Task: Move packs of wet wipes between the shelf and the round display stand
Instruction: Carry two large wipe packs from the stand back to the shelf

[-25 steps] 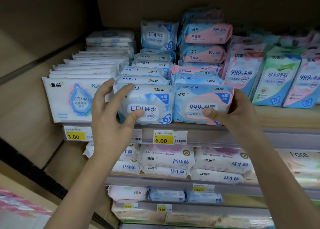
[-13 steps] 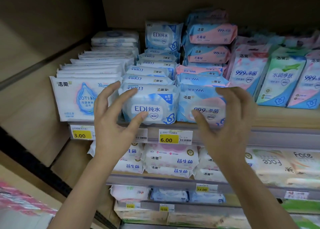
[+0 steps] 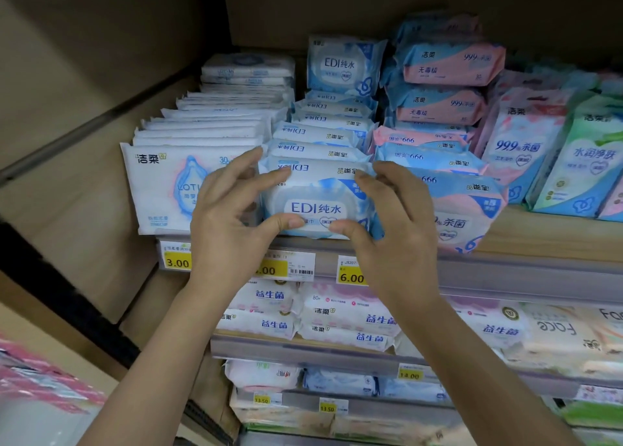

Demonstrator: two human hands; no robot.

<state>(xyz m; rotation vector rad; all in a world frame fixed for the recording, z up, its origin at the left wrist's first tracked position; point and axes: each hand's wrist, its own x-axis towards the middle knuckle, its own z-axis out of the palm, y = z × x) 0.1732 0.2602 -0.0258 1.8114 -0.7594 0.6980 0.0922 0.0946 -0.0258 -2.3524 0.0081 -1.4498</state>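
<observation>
Frame centre — front EDI pack (image 3: 317,206), long axis left-right, pinched at either end between left hand (image 3: 229,223) and right hand (image 3: 394,229) — equally near.

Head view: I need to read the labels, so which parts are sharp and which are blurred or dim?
Head view: the front EDI pack and the 3.00 price tag read clearly; the pink packaging at bottom left is smeared; the shelf's top rear is shadowed.
</observation>
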